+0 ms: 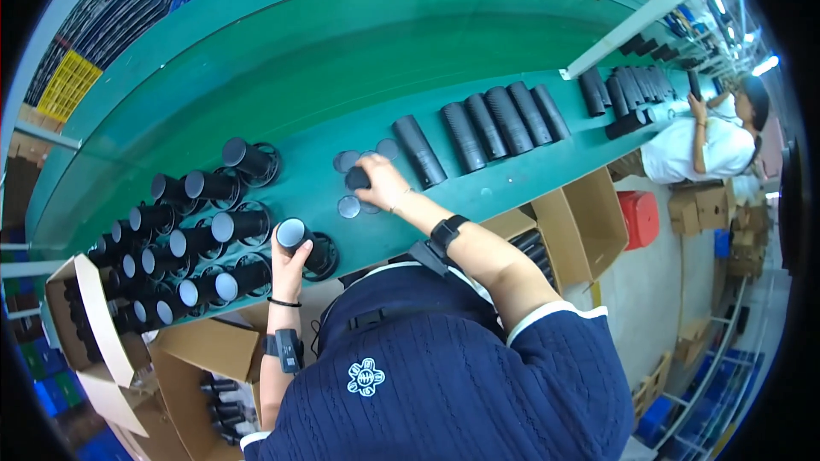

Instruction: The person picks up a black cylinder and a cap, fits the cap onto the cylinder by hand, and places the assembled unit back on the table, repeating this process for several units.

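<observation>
My left hand [289, 265] is wrapped round an upright black cylinder [293, 233] with a pale round top; a black ring-shaped base [325, 256] shows beside it. With its fingers together, my right hand [386, 183] pinches a dark round disc [357, 177] just above the green bench [316, 154]. Several thin round discs lie around that hand, among them a grey disc [387, 149] behind it and a shinier disc [348, 207] in front. To the left stand rows of black cylinders [239, 225] with pale tops and ring bases.
Black ribbed tubes [463, 137] lie side by side on the right of the bench. Cardboard boxes [589, 222] with black parts stand below its front edge, and another box [98, 316] at the left end. A co-worker [696, 149] and a red stool [636, 219] are at right.
</observation>
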Action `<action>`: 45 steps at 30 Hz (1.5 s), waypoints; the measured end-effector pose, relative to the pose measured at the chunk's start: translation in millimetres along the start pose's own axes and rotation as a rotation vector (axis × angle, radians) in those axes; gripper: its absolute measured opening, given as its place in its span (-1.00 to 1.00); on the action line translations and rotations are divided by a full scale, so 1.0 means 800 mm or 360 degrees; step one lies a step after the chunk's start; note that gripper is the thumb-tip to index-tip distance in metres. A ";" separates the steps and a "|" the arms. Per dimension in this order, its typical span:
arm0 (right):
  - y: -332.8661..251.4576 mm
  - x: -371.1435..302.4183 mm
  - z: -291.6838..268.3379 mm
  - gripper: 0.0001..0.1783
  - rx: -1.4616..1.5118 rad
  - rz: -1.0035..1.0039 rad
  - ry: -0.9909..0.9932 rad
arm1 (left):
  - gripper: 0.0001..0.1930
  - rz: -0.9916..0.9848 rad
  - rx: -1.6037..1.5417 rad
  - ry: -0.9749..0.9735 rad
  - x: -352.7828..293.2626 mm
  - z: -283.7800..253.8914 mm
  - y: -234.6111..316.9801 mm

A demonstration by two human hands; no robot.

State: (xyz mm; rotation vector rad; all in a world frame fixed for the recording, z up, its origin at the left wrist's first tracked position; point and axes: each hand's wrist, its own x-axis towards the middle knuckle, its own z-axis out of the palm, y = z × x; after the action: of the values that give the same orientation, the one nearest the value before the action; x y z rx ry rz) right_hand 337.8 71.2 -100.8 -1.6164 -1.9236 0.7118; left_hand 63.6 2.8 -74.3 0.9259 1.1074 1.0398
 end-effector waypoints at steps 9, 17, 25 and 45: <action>-0.103 -0.026 -0.078 -0.23 0.1755 0.0029 -0.0786 | -0.35 -0.0239 -0.0198 -0.0737 -0.004 0.050 0.077; -0.084 -0.031 -0.056 -0.22 0.2225 0.0001 -0.0841 | -0.30 -0.0238 -0.0279 -0.0730 -0.011 0.062 0.081; -0.054 -0.033 -0.053 -0.15 0.3233 0.0331 -0.1009 | -0.33 0.0008 -0.0022 -0.0351 -0.011 0.039 0.053; -0.071 -0.036 -0.064 -0.10 0.2592 0.0578 -0.1018 | -0.40 -0.0158 -0.0338 -0.0135 0.013 0.014 0.008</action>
State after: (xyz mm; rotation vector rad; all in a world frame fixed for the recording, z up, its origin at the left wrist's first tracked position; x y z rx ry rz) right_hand 336.4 37.2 -26.4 -0.5896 -0.6148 2.2755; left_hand 74.6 13.4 -68.2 0.7315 0.9431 1.0055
